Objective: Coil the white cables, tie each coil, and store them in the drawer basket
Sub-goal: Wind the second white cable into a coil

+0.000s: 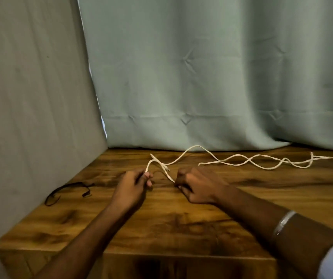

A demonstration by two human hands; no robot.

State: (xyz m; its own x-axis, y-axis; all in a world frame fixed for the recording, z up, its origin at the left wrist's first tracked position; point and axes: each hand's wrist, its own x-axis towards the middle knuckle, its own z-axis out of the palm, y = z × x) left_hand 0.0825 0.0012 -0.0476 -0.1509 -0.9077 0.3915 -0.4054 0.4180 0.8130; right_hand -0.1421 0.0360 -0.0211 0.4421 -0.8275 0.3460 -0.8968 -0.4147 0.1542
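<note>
White cables (242,158) lie loose and wavy across the back of the wooden table (181,218), running off to the right. My left hand (133,188) pinches one white strand near its folded end (151,161). My right hand (198,187) is curled round another stretch of white cable that rises from its fingers toward the fold. A small loop of cable stands between the two hands. No drawer or basket shows in the head view.
A thin black tie or cord (67,191) lies on the table at the left, near the grey wall (30,97). A green curtain (212,77) hangs behind the table. The table's front edge (181,255) is close to me.
</note>
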